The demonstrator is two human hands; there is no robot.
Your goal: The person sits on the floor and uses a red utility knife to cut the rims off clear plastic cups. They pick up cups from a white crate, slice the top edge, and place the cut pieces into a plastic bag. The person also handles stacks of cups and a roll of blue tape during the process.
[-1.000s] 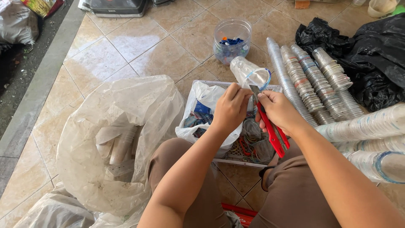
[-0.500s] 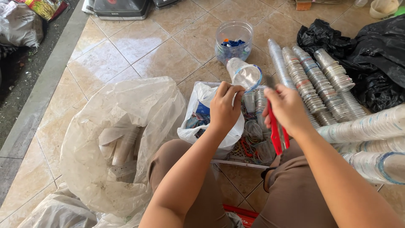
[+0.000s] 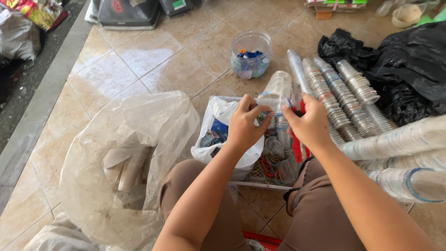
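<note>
Left hand (image 3: 245,124): pinches the cup's rim with thumb and fingers
Right hand (image 3: 310,125): closed on a red tool (image 3: 297,148), fingertips at the cup's rim
Cup (image 3: 278,88): clear plastic, at 12 o'clock of both hands, above the tray (image 3: 260,182)
Bag (image 3: 121,158): clear, at 9 o'clock
Jar (image 3: 251,55): at 12 o'clock, well apart
Cup stacks (image 3: 334,93): at 2 o'clock

cup (image 3: 278,88): clear glossy plastic | bag (image 3: 125,158): translucent crinkled plastic | floor (image 3: 153,60): glossy tile
</note>
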